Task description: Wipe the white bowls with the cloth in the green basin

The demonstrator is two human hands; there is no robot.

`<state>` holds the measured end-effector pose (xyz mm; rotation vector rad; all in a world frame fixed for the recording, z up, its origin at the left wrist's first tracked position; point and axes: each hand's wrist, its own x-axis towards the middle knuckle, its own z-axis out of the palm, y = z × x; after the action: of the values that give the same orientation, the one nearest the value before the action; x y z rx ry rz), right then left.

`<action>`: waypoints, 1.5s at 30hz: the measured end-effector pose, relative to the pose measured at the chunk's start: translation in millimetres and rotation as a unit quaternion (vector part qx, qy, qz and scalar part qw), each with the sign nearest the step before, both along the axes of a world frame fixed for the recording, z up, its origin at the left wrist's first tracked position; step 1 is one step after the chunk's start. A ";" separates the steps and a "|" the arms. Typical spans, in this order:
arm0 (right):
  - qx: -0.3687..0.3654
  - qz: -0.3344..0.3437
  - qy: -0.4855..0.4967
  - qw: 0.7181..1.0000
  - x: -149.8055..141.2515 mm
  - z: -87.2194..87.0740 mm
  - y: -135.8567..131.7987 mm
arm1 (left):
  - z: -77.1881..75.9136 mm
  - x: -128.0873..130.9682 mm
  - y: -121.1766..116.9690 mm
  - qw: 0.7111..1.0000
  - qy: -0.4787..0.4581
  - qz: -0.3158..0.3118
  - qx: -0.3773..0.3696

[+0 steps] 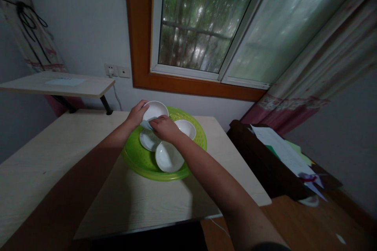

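Note:
My left hand [137, 113] grips the left rim of a white bowl [156, 109], raised and tilted over a round green plastic basin [138, 166]. In my right hand [165, 127] is a pale blue cloth [146, 124], bunched and pressed at the near side of that bowl. Three more white dishes sit in the basin: one bowl [169, 157] at the front, another bowl [187, 128] at the right behind my right wrist, and a dish [149, 140] partly hidden below the raised bowl.
The basin stands on a light wooden table [159, 200]. At the left a raised shelf [59, 84] carries a sheet of paper [65, 81]. A window [203, 27] and wall sockets [117, 71] are behind. Papers [277, 151] lie on a dark piece of furniture [250, 157] at the right.

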<state>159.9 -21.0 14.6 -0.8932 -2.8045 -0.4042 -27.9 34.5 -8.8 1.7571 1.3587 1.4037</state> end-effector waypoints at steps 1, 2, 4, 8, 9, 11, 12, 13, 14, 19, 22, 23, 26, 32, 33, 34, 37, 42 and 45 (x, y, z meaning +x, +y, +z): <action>-0.006 0.009 0.011 1.000 1.4 -2.0 1.5 | -1.1 -0.3 1.2 1.000 -0.004 -0.007 0.001; -0.011 0.017 0.022 1.000 2.4 -4.4 2.9 | -1.8 -0.3 2.2 1.000 -0.006 -0.017 0.002; -0.016 0.028 0.035 0.999 3.6 -8.9 4.7 | -2.5 0.3 3.6 0.999 -0.002 -0.043 0.000; -0.011 -0.004 0.050 0.999 3.0 -13.4 3.4 | -2.5 2.2 4.6 0.997 0.014 -0.081 -0.003; -0.005 -0.020 0.054 0.998 2.3 -13.3 2.2 | -2.3 2.6 4.4 0.996 0.016 -0.088 -0.001; 0.011 -0.049 0.057 0.997 0.6 -12.3 -0.2 | -1.3 3.3 2.9 0.996 0.021 -0.091 0.001; 0.019 -0.061 0.056 0.996 -0.3 -11.5 -1.4 | -0.4 3.6 1.7 0.996 0.025 -0.086 0.002; 0.027 -0.074 0.055 0.995 -1.3 -10.5 -2.5 | 0.7 3.9 0.3 0.997 0.029 -0.078 0.002; 0.033 -0.088 0.054 0.994 -2.2 -9.5 -3.5 | 1.9 4.2 -1.1 0.997 0.034 -0.067 0.002; 0.021 -0.136 0.020 0.990 -6.3 -3.4 -6.6 | 4.8 2.7 -4.4 0.998 0.064 -0.016 0.005; 0.005 -0.128 -0.013 0.992 -8.8 1.0 -6.4 | 4.3 0.6 -4.0 0.997 0.075 0.004 0.017; 0.006 -0.119 -0.021 0.993 -9.2 2.6 -6.0 | 4.4 0.2 -4.2 0.997 0.077 0.011 0.021; 0.008 -0.072 -0.039 0.997 -7.6 6.5 -4.9 | 6.3 0.2 -6.9 0.996 0.082 0.025 0.028; -0.044 -0.005 0.009 0.999 1.0 8.9 -7.5 | 13.5 0.5 -12.8 0.993 0.096 0.044 0.058; -0.057 0.003 0.032 0.998 1.7 9.0 -8.1 | 14.3 0.0 -13.2 0.992 0.092 0.054 0.066; -0.070 0.013 0.054 0.996 2.1 9.3 -8.3 | 15.0 -0.6 -13.6 0.991 0.086 0.065 0.074; -0.105 0.035 0.102 0.989 3.5 10.6 -6.6 | 17.1 -1.4 -15.2 0.989 0.073 0.097 0.088; -0.093 -0.021 0.086 0.992 7.5 10.8 1.7 | 19.7 0.2 -17.7 0.985 0.075 0.136 0.081; -0.048 -0.063 0.081 0.994 10.1 6.8 6.3 | 18.6 0.9 -16.3 0.987 0.073 0.129 0.070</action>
<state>169.9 -14.6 21.4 -1.0770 -2.6457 -0.2051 -27.0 18.2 9.8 1.8566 1.6496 1.5649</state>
